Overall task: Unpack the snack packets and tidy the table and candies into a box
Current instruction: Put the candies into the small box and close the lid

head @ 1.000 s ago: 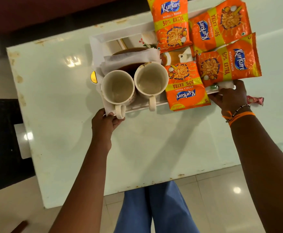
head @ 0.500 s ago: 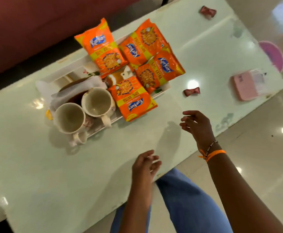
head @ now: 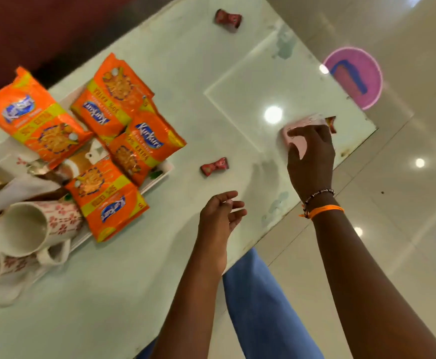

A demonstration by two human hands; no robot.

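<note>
Several orange Kurkure snack packets (head: 123,141) lie piled on a white tray (head: 157,178) at the left of the pale green glass table (head: 185,73). My right hand (head: 311,154) rests on a small pink box (head: 298,141) near the table's right edge, fingers curled over it. A red wrapped candy (head: 214,165) lies on the table between the tray and the box. Another candy (head: 227,18) sits at the far edge, and a third (head: 331,123) pokes out behind the box. My left hand (head: 219,216) hovers over the table's near edge, fingers loosely apart, holding nothing.
Two floral mugs (head: 30,229) lie at the near left end of the tray, beside a white napkin (head: 9,193). A pink round object (head: 354,77) sits on the tiled floor beyond the table's right end. My blue-trousered legs (head: 263,307) are below the table's near edge.
Both hands let go of the tray. My right hand moved right onto the pink box. My left hand drifted right over the near edge. The view swung right.
</note>
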